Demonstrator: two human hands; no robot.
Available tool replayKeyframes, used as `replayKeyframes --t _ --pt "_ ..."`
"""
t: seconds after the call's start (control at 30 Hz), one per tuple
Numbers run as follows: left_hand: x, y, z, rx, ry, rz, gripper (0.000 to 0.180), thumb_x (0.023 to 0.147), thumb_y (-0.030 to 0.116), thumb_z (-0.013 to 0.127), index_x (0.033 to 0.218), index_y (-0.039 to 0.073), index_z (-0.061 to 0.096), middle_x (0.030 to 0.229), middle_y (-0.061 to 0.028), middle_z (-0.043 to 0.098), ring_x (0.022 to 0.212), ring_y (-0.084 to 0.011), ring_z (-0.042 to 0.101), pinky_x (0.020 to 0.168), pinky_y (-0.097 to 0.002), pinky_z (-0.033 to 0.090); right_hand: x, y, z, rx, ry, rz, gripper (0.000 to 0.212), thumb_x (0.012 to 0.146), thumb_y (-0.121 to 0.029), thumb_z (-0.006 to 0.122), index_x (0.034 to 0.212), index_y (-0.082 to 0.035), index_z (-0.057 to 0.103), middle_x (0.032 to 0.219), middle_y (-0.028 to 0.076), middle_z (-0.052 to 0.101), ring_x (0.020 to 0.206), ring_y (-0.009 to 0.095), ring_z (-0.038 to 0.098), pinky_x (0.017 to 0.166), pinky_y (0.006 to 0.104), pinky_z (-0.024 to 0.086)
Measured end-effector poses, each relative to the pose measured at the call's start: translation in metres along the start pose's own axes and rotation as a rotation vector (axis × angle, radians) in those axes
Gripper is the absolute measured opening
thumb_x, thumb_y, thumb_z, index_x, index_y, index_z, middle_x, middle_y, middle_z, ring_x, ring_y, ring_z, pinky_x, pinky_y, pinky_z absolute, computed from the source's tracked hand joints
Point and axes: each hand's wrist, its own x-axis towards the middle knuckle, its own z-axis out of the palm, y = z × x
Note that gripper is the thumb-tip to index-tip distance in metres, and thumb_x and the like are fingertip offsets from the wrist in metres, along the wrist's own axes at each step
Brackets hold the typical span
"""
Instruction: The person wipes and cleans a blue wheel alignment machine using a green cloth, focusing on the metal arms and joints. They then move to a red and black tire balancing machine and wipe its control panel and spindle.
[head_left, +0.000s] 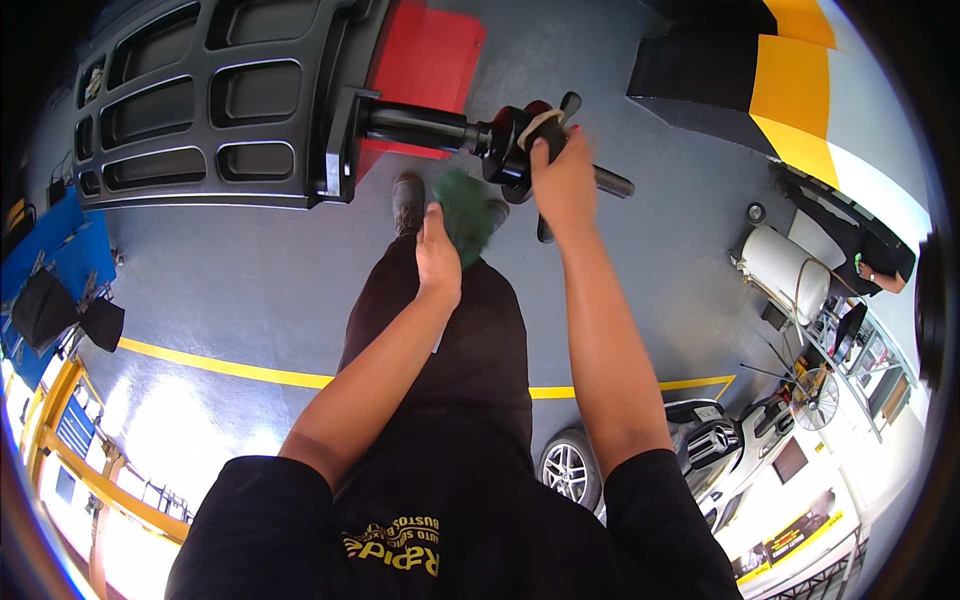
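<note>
A black shaft (415,124) juts to the right from a wheel balancer (205,198) with a moulded black tray top. On the shaft sits a black hub nut (512,160) with wing handles and a tan ring; the shaft's threaded end (614,182) sticks out past it. My right hand (565,185) is closed around the nut's outer side, its fingers partly hidden. Below the shaft, my left hand (438,258) holds a green cloth or pad (464,212), smeared by motion, with the thumb along its left edge.
A red panel (455,60) is behind the shaft. Black and yellow painted blocks (790,85) stand at the far right, near a white tank (780,262) and another person (885,255). A car (700,445) is at lower right, blue equipment (60,260) at left. My shoes are under the shaft.
</note>
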Motion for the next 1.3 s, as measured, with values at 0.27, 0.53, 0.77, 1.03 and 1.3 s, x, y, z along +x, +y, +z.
replayKeyframes --t 0.27,0.53,0.77,1.03,1.3 --pt "0.024 0.036 0.08 1.134 -0.112 0.797 0.059 0.108 0.041 0.038 0.155 0.006 0.043 0.162 -0.0161 0.039 0.149 -0.036 0.033 0.12 -0.0512 0.027 -0.01 0.007 0.004 0.081 -0.135 -0.02 0.039 0.1 -0.029 0.055 0.114 0.008 0.052 0.115 0.032 0.063 0.105 0.049 0.062 0.087 0.0558 0.051" --pt "0.034 0.006 0.053 1.112 -0.097 1.008 0.058 0.107 0.038 0.041 0.155 0.006 0.043 0.159 -0.0148 0.043 0.147 -0.0345 0.036 0.118 -0.0515 0.028 0.026 0.003 0.004 0.01 -0.191 0.032 0.04 0.099 -0.03 0.051 0.108 0.008 0.061 0.108 0.033 0.067 0.104 0.049 0.065 0.09 0.0559 0.051" --pt "0.054 0.059 0.101 1.423 -0.068 0.74 0.058 0.106 0.038 0.043 0.151 0.001 0.045 0.153 -0.0168 0.05 0.144 -0.032 0.041 0.115 -0.0528 0.03 0.03 0.002 -0.002 0.023 -0.172 0.012 0.045 0.101 -0.036 0.053 0.105 0.008 0.06 0.104 0.032 0.068 0.096 0.051 0.066 0.088 0.0555 0.052" --pt "0.038 0.01 0.06 1.26 -0.023 1.099 0.058 0.1 0.019 0.052 0.153 0.0 0.04 0.157 -0.0179 0.045 0.143 -0.0348 0.041 0.114 -0.0496 0.034 0.016 -0.005 0.014 -0.142 -0.092 0.005 0.034 0.1 -0.027 0.054 0.11 0.005 0.056 0.113 0.028 0.064 0.092 0.046 0.07 0.081 0.0492 0.058" --pt "0.042 0.017 0.063 1.343 -0.034 1.112 0.06 0.1 0.022 0.055 0.153 0.001 0.039 0.154 -0.0183 0.046 0.143 -0.0354 0.041 0.114 -0.0485 0.037 0.015 -0.018 -0.005 -0.151 -0.08 -0.135 0.035 0.1 -0.028 0.057 0.12 0.002 0.055 0.124 0.027 0.059 0.105 0.05 0.064 0.086 0.0557 0.054"
